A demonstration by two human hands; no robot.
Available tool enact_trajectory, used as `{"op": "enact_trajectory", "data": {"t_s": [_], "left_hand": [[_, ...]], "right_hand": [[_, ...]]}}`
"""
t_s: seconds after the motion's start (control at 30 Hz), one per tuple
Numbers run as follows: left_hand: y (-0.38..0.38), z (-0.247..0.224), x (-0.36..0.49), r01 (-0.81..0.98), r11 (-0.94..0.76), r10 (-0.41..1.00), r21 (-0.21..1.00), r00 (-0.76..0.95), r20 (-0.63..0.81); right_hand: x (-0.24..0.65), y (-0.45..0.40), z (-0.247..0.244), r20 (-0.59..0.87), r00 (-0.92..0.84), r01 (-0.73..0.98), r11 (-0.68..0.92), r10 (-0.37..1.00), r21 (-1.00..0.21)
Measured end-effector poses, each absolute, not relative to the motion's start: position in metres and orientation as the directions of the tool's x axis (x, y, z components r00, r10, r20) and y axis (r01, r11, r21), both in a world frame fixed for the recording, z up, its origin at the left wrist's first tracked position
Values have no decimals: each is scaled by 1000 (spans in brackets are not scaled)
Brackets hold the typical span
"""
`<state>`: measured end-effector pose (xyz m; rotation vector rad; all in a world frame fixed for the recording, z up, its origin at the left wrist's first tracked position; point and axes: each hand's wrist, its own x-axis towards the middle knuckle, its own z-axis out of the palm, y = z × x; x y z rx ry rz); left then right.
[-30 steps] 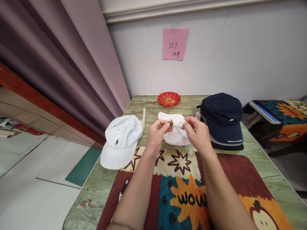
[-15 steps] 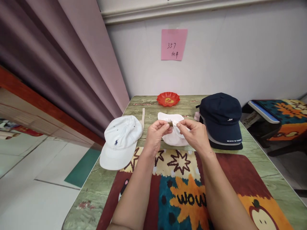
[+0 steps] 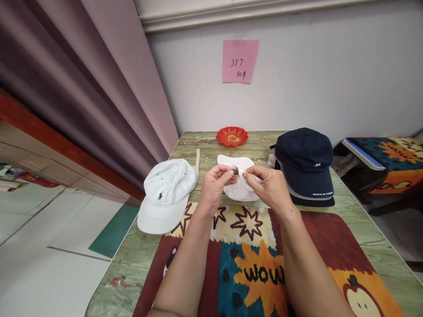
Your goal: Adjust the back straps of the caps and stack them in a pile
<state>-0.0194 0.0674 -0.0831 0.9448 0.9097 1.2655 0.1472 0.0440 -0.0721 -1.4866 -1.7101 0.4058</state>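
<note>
A pale pinkish-white cap [image 3: 240,192] lies at the middle of the table, its back opening and strap between my hands. My left hand [image 3: 215,184] pinches the strap's left part beside a small brownish metal buckle [image 3: 235,171]. From the right, my right hand [image 3: 268,184] pinches the strap's pale end close to the buckle. Left of my hands a white cap [image 3: 168,193] with a dark blue emblem rests on the table, its strap sticking up behind. To the right sits a navy cap [image 3: 304,154] stacked on other caps.
A red scalloped dish [image 3: 231,137] is at the table's back edge. A colourful mat [image 3: 247,251] lies under my forearms. The wooden-patterned table [image 3: 115,273] meets a wall with a pink note [image 3: 239,60]. Purple curtains [image 3: 109,75] hang at the left.
The strap's pale end has shifted slightly and now lies straighter at the buckle. My right fingers have moved a little; both hands keep their pinch.
</note>
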Motion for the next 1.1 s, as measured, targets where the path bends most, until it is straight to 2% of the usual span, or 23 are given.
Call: {"op": "enact_trajectory", "data": {"t_s": [0.67,0.8,0.93,1.1], "left_hand": [[67,-82,-20,-164,-15,989,986,146,39],[67,-83,-19,-161,-4,989,987,148,28],[67,-83,-19,-160,7,990,987,140,15],[70,-85,-26,-161,2,995,987,103,15]], "right_hand": [[155,42,-67,340,-55,697,280,939,-660],[153,42,-67,339,-93,727,297,936,-619],[150,41,-66,337,-51,787,245,940,-566],[159,39,-61,324,-28,700,250,946,-669]]}}
